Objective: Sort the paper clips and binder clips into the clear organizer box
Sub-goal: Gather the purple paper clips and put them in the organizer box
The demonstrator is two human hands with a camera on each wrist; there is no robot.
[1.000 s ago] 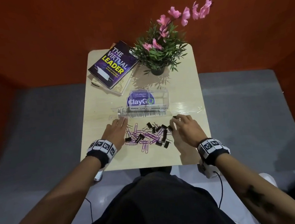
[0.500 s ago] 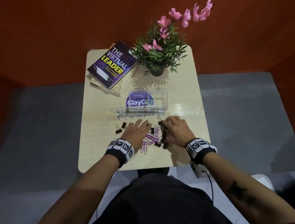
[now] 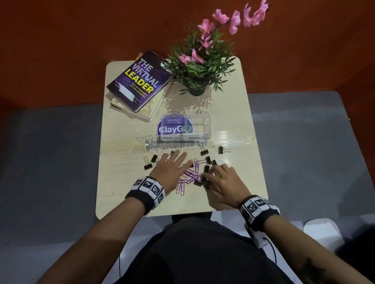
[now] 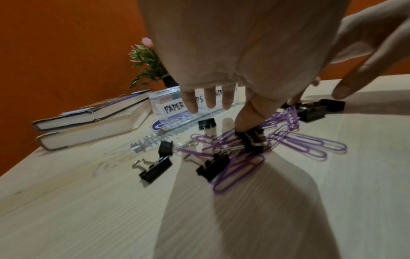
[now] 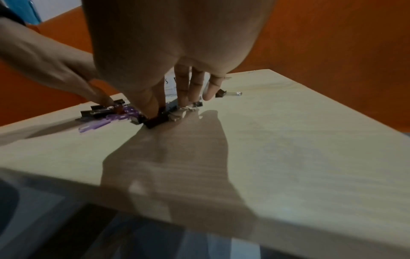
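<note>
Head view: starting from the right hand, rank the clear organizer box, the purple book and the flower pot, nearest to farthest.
From the right hand, head view:
1. Clear organizer box, just beyond the scattered clips, mid-table.
2. Flower pot, behind the box at the table's far end.
3. Purple book, far left corner, on top of another book.

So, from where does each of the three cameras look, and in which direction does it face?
Head: above the table, looking forward and down; both forearms, left hand and right hand show.
Left wrist: under the left hand, facing the organizer box and books.
Right wrist: under the right hand, facing along the fingers.
Shared: all see the purple paper clips and black binder clips.
</note>
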